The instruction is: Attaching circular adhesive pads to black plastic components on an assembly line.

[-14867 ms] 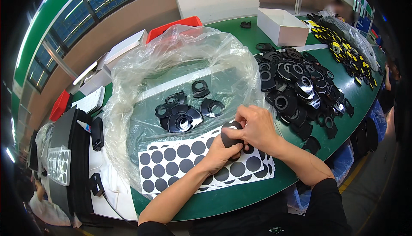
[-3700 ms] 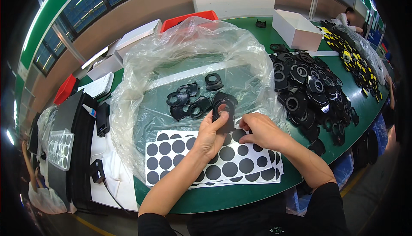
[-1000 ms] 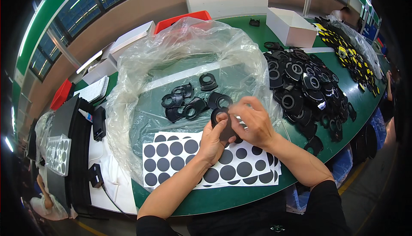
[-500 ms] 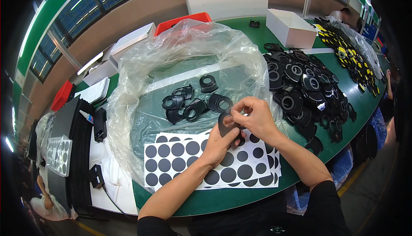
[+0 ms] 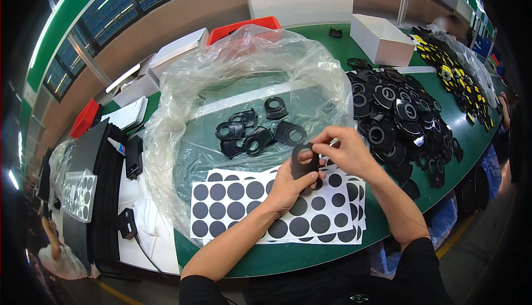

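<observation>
Black flat plastic ring part (image 5: 304, 161) — held over white sheets of round black stickers (image 5: 277, 208).
Left hand (image 5: 291, 186) grips it; right hand (image 5: 344, 151) pinches its rim — sticker fitting appears under way, needing careful alignment.

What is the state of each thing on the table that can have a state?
Black part: held up between both hands, over the sheets.
Left hand: gripping the part from below.
Right hand: fingers pinching the part's top.
Plastic bag: open, a few black parts inside.
Dot sheets: flat, stacked, some dots missing.
White box: open.
</observation>
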`<move>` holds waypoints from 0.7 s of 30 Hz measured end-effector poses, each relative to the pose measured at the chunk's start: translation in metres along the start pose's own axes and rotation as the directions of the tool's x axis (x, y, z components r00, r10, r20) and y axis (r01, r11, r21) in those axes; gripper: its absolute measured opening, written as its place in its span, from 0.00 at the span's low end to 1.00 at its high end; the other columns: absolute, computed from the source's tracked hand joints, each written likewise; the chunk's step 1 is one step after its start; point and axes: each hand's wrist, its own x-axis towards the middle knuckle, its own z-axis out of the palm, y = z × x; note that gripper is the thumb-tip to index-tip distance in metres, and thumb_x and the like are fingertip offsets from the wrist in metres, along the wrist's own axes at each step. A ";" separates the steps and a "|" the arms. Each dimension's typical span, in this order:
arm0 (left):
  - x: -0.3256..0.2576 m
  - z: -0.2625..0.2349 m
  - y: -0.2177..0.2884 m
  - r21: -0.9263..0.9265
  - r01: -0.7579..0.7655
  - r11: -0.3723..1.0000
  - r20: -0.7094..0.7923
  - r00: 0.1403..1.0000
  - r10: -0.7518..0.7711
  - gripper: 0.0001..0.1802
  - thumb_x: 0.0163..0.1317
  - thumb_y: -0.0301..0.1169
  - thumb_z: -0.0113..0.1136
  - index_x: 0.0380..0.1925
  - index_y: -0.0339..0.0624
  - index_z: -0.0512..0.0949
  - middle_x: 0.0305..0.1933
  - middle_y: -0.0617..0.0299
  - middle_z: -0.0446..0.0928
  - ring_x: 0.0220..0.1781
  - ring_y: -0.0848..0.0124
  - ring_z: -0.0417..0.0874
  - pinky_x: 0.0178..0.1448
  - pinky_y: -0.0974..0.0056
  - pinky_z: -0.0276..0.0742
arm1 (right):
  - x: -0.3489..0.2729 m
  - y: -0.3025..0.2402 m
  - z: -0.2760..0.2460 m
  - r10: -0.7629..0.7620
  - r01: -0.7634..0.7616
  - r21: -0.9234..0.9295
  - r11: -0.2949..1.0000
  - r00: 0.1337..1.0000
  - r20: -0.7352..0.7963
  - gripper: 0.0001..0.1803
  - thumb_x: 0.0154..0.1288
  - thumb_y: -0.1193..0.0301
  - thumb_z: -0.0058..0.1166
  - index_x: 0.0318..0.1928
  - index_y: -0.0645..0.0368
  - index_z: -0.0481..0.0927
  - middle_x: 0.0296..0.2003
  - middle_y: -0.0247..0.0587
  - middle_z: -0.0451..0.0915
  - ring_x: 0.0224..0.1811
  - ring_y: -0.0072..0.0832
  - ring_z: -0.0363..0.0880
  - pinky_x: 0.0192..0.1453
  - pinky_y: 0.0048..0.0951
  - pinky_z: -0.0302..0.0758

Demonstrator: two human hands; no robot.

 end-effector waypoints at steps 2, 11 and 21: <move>-0.001 0.000 0.007 0.073 -0.097 0.993 -0.038 0.994 0.100 0.28 0.61 0.23 0.57 0.61 0.39 0.61 0.55 0.52 0.72 0.43 0.72 0.77 0.41 0.70 0.75 | 0.005 0.004 -0.011 -0.106 0.107 0.000 0.994 0.986 -0.129 0.06 0.60 0.74 0.58 0.36 0.65 0.80 0.30 0.35 0.80 0.32 0.20 0.78 0.36 0.23 0.74; 0.000 -0.055 0.062 0.972 0.147 -0.181 -0.013 0.809 0.588 0.19 0.58 0.38 0.62 0.43 0.34 0.76 0.39 0.51 0.75 0.42 0.53 0.75 0.46 0.54 0.69 | -0.003 0.008 -0.124 -0.678 -0.222 -0.764 0.605 0.359 -0.641 0.14 0.57 0.74 0.62 0.44 0.60 0.80 0.31 0.34 0.81 0.33 0.28 0.75 0.40 0.26 0.72; 0.009 -0.091 0.043 0.964 0.217 -0.155 -0.078 0.785 0.614 0.20 0.54 0.40 0.66 0.39 0.36 0.75 0.38 0.52 0.75 0.43 0.56 0.74 0.47 0.56 0.68 | -0.056 -0.031 0.017 0.013 0.430 -0.505 0.748 0.751 0.660 0.16 0.41 0.65 0.71 0.28 0.59 0.78 0.29 0.40 0.79 0.39 0.38 0.78 0.41 0.38 0.73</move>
